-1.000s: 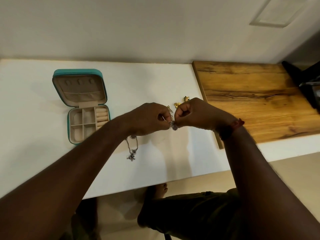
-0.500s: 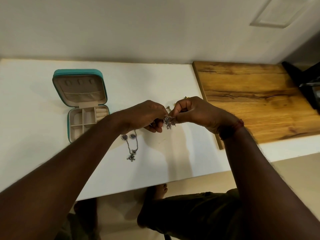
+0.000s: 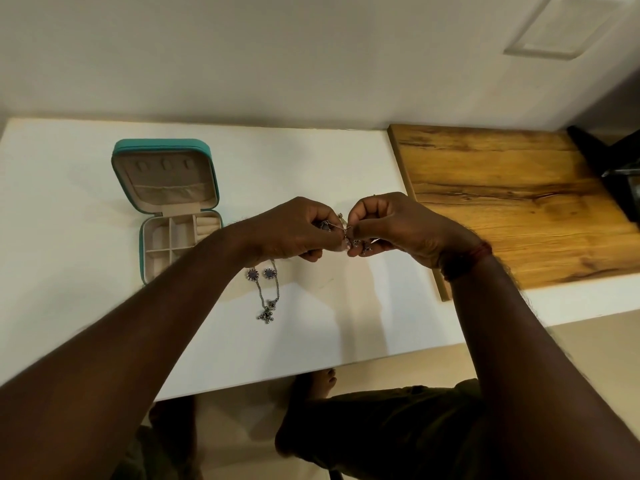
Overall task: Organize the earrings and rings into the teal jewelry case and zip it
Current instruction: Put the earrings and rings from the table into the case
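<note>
The teal jewelry case (image 3: 128, 157) lies open at the left of the white table, lid back, beige compartments showing. My left hand (image 3: 294, 233) and my right hand (image 3: 398, 226) meet above the table's middle, both pinching one silver dangling earring (image 3: 341, 230) between their fingertips. A pair of silver chain earrings (image 3: 265, 292) with round purple tops lies flat on the table just below my left wrist. The gold pieces behind my right hand are hidden.
A wooden board (image 3: 502, 202) covers the right part of the white table (image 3: 69, 237). A dark object (image 3: 616, 174) sits at the far right edge. The wall runs along the back. My foot (image 3: 318, 382) shows under the table's front edge.
Both hands shifted slightly and re-gripped the silver earring, drawing its chain out between them. My right hand now hides the gold pieces. The case and the chain earrings on the table stayed put.
</note>
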